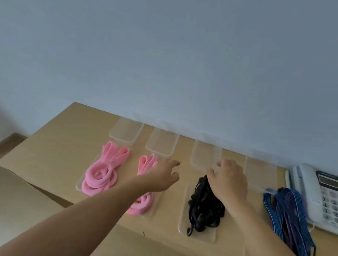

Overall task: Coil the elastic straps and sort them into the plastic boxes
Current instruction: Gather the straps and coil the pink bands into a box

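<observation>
My right hand [227,186] grasps the black straps [204,209] with its fingers [219,164]. The straps lie on the table [50,159], at 6 o'clock of a clear box [204,155]. My left hand [160,177] has released fingers.

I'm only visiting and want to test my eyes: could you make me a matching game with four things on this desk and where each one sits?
Things:
1. coiled pink strap
2. black straps
3. blue striped straps
4. telephone

Places:
A. far right
B. leftmost
C. partly under the right hand
D. between the black straps and the telephone

Pairs: 1-B, 2-C, 3-D, 4-A.
</observation>
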The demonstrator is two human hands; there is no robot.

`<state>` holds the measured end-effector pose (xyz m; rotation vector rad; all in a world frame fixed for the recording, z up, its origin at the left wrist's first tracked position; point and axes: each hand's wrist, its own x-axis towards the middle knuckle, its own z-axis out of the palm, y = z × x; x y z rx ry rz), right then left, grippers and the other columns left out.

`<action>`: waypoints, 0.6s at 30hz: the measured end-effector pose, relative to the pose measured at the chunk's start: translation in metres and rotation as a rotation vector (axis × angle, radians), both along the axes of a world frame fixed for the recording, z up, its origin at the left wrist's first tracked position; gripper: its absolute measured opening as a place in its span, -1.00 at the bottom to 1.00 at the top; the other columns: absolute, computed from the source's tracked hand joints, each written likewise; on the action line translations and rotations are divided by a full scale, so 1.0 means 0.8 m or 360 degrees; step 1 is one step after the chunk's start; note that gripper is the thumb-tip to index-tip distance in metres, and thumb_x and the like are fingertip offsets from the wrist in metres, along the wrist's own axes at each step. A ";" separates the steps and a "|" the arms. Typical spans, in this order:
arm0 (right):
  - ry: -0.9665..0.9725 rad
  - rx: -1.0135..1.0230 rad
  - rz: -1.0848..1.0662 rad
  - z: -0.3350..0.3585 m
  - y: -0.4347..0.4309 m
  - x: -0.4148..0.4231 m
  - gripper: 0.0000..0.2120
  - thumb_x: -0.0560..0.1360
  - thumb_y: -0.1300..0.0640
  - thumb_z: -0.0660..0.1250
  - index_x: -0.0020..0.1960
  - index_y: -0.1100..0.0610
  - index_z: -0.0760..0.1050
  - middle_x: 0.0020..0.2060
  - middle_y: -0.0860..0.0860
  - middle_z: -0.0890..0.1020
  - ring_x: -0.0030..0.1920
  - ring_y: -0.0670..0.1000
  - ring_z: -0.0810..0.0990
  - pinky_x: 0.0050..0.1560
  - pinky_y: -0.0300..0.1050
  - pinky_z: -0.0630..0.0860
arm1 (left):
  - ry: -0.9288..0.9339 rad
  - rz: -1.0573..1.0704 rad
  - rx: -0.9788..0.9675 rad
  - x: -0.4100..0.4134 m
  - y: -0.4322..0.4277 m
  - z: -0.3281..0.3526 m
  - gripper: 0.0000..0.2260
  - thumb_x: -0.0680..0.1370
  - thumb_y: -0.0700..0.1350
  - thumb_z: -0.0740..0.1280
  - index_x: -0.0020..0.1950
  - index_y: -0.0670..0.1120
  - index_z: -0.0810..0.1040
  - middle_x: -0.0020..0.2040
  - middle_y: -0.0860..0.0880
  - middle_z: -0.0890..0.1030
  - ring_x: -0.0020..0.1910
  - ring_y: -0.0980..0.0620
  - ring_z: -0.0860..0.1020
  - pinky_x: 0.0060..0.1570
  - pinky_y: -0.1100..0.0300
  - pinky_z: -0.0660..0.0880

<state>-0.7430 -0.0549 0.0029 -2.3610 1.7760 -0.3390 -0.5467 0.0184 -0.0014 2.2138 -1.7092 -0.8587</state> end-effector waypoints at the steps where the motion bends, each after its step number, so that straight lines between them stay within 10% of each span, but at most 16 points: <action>1: -0.0012 0.0016 0.0045 0.005 0.005 0.017 -0.65 0.55 -0.05 0.23 0.23 0.12 0.49 0.17 0.04 0.55 0.17 0.12 0.50 0.07 -0.01 0.46 | -0.0027 -0.0004 -0.0024 0.021 0.007 0.008 -0.54 0.59 0.02 0.19 0.51 0.04 0.32 0.49 0.00 0.38 0.44 -0.04 0.33 0.41 -0.02 0.15; 7: -0.0139 0.0284 0.0301 0.018 0.064 0.157 -0.62 0.59 -0.01 0.24 0.34 0.13 0.45 0.30 0.08 0.48 0.32 0.11 0.44 0.23 -0.05 0.41 | 0.0020 0.0044 -0.0148 0.173 0.070 0.043 -0.55 0.63 -0.06 0.22 0.52 -0.08 0.31 0.51 -0.08 0.36 0.43 -0.05 0.38 0.43 0.07 0.28; 18: -0.0064 0.0548 0.0874 -0.018 0.164 0.354 -0.83 0.55 0.05 0.27 -0.23 -0.04 0.48 -0.24 -0.08 0.57 -0.21 -0.04 0.56 -0.20 -0.21 0.42 | 0.0220 0.0253 -0.0103 0.332 0.156 0.018 -0.58 0.60 -0.23 0.20 0.48 -0.14 0.37 0.43 -0.10 0.45 0.36 -0.06 0.45 0.26 0.17 0.37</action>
